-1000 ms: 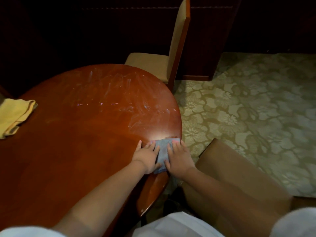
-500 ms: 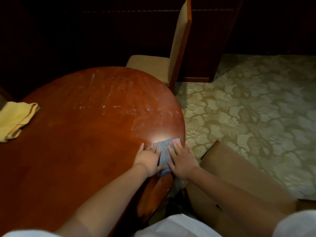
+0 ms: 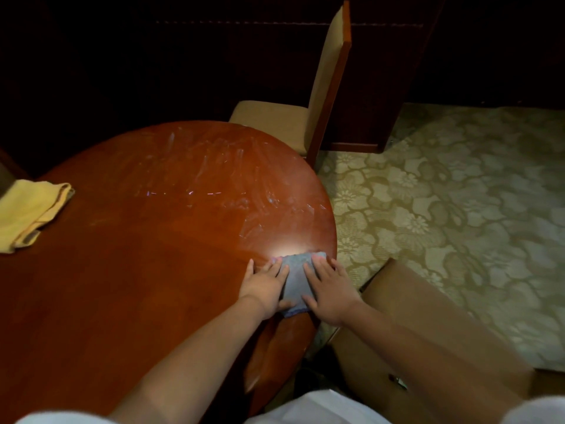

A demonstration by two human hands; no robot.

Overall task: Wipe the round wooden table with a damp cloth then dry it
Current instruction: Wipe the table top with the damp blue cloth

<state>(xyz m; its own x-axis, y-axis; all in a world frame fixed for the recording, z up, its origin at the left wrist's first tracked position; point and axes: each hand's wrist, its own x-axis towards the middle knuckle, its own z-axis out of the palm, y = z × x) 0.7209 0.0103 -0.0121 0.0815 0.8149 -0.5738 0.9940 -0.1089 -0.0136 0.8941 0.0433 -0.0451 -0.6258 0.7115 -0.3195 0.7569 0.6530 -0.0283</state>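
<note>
While the far half of the round wooden table point(image 3: 128, 270) carries pale wet streaks, its near and left parts look unstreaked, so I judge the damp wipe to be the step in hand and only partly done; drying has not begun. A tall-backed chair point(image 3: 324, 96) stands at the far right of the table, a brown seat point(image 3: 428, 338) sits near right over a patterned carpet point(image 3: 458, 209). At the far left edge of the table lies a folded yellow cloth point(image 3: 29, 212), well apart from both hands, likely the one for drying. At the right rim, beside a bright glare, the blue-grey cloth point(image 3: 295, 278) lies flat on the wood. The left hand point(image 3: 263, 286) presses on its left part and the right hand point(image 3: 328, 290) on its right part, fingers straight and spread, palms down, neither curled round it. The cloth shows between the two hands and reaches out past the fingertips. The next move probably calls for steady downward pressure while sweeping the cloth over the unstreaked wood without letting it slip off the rim.
</note>
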